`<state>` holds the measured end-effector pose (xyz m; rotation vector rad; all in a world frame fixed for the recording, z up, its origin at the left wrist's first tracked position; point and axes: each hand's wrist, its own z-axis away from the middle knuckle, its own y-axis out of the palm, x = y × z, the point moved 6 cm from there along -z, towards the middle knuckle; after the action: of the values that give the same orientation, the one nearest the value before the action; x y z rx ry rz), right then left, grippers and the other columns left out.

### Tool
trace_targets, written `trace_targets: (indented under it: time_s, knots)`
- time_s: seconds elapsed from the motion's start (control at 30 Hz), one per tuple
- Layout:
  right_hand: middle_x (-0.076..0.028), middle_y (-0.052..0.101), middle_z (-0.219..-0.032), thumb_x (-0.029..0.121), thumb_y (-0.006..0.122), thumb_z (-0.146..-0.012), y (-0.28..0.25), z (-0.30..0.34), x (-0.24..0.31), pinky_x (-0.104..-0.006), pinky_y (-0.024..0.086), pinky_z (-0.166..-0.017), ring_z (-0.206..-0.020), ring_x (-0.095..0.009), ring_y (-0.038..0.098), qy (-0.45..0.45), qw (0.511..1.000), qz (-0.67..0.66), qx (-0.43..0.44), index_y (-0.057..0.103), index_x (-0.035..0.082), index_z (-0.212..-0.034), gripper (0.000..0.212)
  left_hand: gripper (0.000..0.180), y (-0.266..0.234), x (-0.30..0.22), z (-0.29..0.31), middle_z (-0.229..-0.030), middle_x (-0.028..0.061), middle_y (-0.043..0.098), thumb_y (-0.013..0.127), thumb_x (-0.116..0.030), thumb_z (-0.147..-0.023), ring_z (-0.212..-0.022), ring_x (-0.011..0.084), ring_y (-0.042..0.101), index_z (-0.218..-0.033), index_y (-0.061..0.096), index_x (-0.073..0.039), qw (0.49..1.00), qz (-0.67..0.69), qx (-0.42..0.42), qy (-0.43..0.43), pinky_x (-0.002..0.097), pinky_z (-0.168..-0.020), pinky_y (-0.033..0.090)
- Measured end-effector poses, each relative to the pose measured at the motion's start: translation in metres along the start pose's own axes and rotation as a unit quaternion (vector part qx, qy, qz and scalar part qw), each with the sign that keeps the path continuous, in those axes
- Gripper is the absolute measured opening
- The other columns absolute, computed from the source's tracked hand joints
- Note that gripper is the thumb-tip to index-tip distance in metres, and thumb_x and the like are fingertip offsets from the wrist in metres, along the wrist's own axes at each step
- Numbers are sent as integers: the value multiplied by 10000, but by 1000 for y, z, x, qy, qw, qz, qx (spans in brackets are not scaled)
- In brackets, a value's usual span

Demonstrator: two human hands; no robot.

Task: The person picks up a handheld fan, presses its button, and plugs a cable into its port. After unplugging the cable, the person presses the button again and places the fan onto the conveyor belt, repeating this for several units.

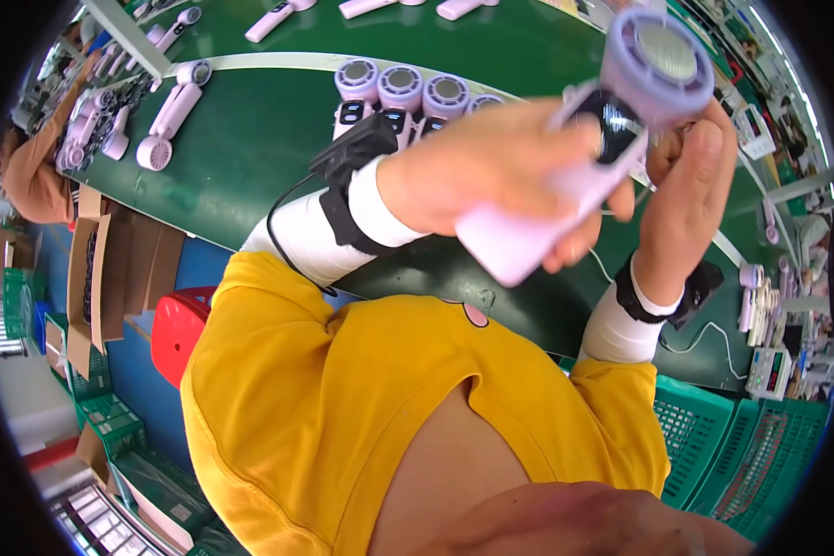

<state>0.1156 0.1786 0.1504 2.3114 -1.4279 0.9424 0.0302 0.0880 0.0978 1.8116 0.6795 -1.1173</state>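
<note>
My left hand (500,162) is wrapped round the handle of a pink and lilac handheld fan (615,130). The fan tilts, its round head up to the right and its handle end down toward me. A glossy dark display panel sits below the head. Just under the head is my right hand (690,190), its thumb and fingers drawn together; the fan partly hides them, and whatever they pinch cannot be made out. A thin white cable (602,266) runs close by. Several similar fans (399,85) stand in a row beyond my left hand.
More fans (171,116) lie on the green table (250,139) at left and along the far side. A co-worker's arm (42,162) reaches in at far left. Green crates (700,426) stand at lower right, near a small white device with a display (767,372). A red stool (178,334) stands at left.
</note>
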Motion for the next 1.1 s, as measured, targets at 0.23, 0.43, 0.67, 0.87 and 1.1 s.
trace_targets:
  time_s: [0.23, 0.43, 0.67, 0.87, 1.1]
  knots:
    - [-35, 521, -791, 229, 324, -931, -20, -4, 12, -176, 201, -478, -533, -29, 263, -15, 999, 30, -24, 492, -37, -1060, 341, 459, 33, -75, 69, -929, 177, 466, 536, -319, -808, -595, 172, 460, -1059, 370, 28, 907, -65, -173, 378, 234, -521, 403]
    - [-18, 501, -768, 197, 369, -923, -22, -6, 18, -170, 240, -515, -581, -35, 329, -13, 999, 33, -11, 518, -21, -1002, 276, 480, 80, -91, 127, -970, 85, 488, 571, -234, -739, -627, 152, 469, -1124, 394, -9, 572, -327, -295, 692, 267, -595, 380]
    - [1, 498, -744, 136, 472, -887, -23, 6, 23, -165, 296, -542, -615, -40, 386, -5, 999, 32, 8, 540, -5, -908, 158, 498, 100, -70, 123, -919, 69, 468, 570, -211, -734, -621, 150, 478, -1123, 339, -4, 480, -378, -275, 743, 262, -586, 367]
    - [6, 494, -729, 128, 506, -873, -17, 3, 31, -162, 298, -533, -599, -37, 377, -32, 997, 73, 22, 539, -6, -872, 138, 378, 110, -56, 120, -879, 81, 474, 562, -204, -750, -610, 140, 484, -1012, 359, -22, 389, -389, -274, 789, 262, -584, 397]
    - [-5, 486, -721, 134, 494, -878, -14, 1, 20, -169, 303, -525, -588, -42, 367, -20, 998, 46, 39, 531, -15, -880, 154, 394, 74, -67, 105, -945, 90, 482, 581, -219, -759, -656, 140, 519, -1036, 373, -32, 647, -212, -330, 655, 273, -607, 473]
